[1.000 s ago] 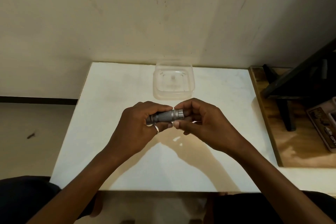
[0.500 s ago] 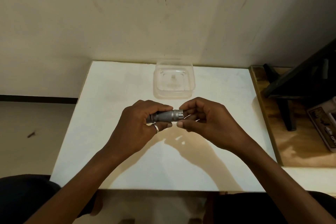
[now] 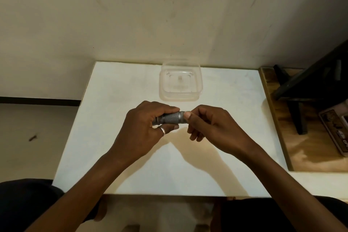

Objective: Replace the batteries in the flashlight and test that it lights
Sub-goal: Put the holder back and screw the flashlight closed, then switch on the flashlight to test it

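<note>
Flashlight (image 3: pixel 170 118) held level over tabletop (image 3: pixel 116 88), body wrapped by left hand (image 3: pixel 145 128), end pinched by right hand (image 3: pixel 209 126) fingers (image 3: pixel 187 116).

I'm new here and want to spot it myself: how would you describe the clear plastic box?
Find the white table against the wall. At its far edge, beyond both hands, sits the clear plastic box. It is square, see-through, and the only thing resting on the tabletop.

left hand (image 3: pixel 143 128) gripping flashlight (image 3: pixel 170 118), right hand (image 3: pixel 209 124) pinching its end
</note>
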